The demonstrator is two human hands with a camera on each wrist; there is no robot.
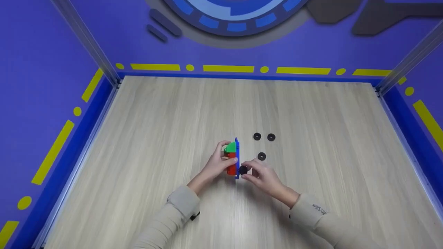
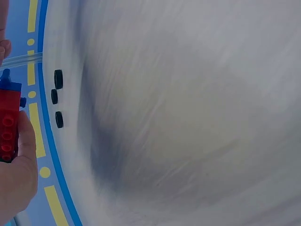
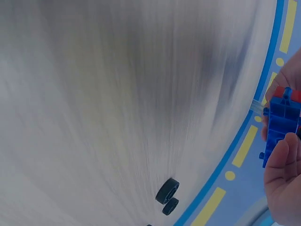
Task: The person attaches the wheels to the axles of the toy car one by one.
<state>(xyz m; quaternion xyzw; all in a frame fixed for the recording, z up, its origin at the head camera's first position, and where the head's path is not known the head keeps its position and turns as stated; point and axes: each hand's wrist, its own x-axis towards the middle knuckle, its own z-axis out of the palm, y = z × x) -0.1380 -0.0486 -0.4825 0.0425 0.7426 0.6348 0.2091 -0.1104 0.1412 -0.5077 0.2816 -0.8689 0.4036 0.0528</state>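
From the L: L hand point(image 1: 216, 164) has a firm grip on the toy point(image 1: 232, 155), thumb over the red part, fingers up by the green block point(image 1: 231, 148). Toy's btw the two hands, looks lifted off the tabletop point(image 1: 152, 131), turned so its blue base point(image 3: 282, 123) faces R. Good hold, and best kept steady: L hand is the brace here. R wrist view shows small pegs, incl. one peg point(image 3: 266, 111) out the base's side.

Next along, the held wheel point(image 1: 243, 170), right by the base's near end; can't tell if it's on a peg yet. Looks like a wheel-fitting step. Tip: hole square to peg, push straight, no twist, else it'll prob. skew or pop off.

R hand point(image 1: 264, 175) pinches that wheel btw thumb & fingers, so the fingertips partly hide the contact pt. Holding it by the rim would help.

Further R, loose wheels: far one point(image 1: 256, 139), then near one point(image 1: 261, 159), just beside R hand's knuckles, the likeliest to get knocked, then the third point(image 1: 271, 139), beside the far one. Nothing visible blocks the gap btw toy & wheel. Way over R, the side wall point(image 1: 429, 79), well apart, no bother.
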